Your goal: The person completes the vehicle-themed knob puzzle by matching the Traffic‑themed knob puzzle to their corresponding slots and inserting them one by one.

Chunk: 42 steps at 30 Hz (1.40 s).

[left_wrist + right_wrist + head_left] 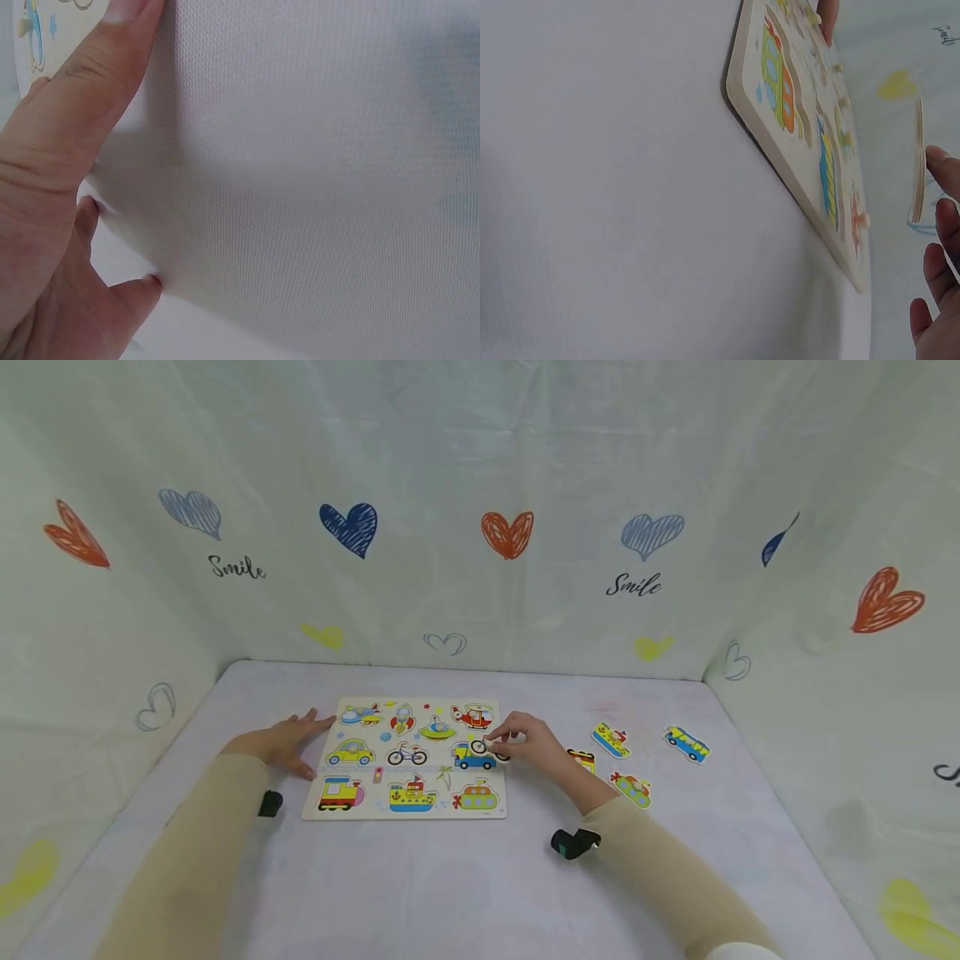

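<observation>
A wooden peg puzzle board (311, 806) with vehicle pictures lies flat on the table. At its left edge rests my left hand (288, 743), fingers spread, with thumb and index fingertip right at the edge. My right hand (528, 739) pinches a bicycle puzzle piece (478, 747) over the board's right side, where it overlaps the printed blue truck. In the right wrist view that thin wooden piece (919, 169) appears edge-on, raised above the board. A printed bicycle (407, 754) shows in the board's middle row. Knobbed pieces, such as the helicopter (472, 717), sit in the top row.
Right of the board lie a loose boat piece (611, 740), a bus piece (686, 744) and a submarine piece (632, 789). Another red and yellow piece (581, 760) is partly hidden by my right forearm. A white curtain with printed hearts (507, 535) surrounds the table.
</observation>
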Motion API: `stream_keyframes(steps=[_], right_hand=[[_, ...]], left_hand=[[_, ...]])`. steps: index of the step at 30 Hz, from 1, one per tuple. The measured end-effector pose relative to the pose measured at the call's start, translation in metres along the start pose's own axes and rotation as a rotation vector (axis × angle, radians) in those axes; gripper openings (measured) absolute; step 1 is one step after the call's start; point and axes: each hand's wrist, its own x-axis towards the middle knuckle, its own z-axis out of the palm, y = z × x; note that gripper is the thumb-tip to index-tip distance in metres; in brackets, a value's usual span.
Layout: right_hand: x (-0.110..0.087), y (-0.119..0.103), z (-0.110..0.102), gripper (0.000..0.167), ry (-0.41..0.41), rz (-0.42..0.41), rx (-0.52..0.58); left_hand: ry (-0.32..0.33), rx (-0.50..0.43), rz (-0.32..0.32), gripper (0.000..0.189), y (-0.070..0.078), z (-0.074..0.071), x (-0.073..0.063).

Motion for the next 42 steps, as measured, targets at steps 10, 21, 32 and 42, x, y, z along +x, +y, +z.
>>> stream_keyframes(steps=[10,21,32,42], right_hand=[[0.013,-0.017,0.029,0.013,-0.036,-0.050,-0.011],[0.034,-0.033,0.057,0.013,-0.064,-0.083,-0.025],[0.058,-0.043,0.092,0.012,-0.107,-0.086,-0.076],[0.067,-0.050,0.105,0.012,-0.110,-0.047,-0.119]], left_hand=[[0.014,-0.026,0.004,0.107,0.000,0.002,0.002],[0.005,-0.037,-0.026,0.108,0.002,0.001,0.003],[0.001,-0.037,-0.023,0.106,0.005,-0.004,-0.004],[0.000,-0.037,-0.037,0.107,0.004,-0.001,0.003]])
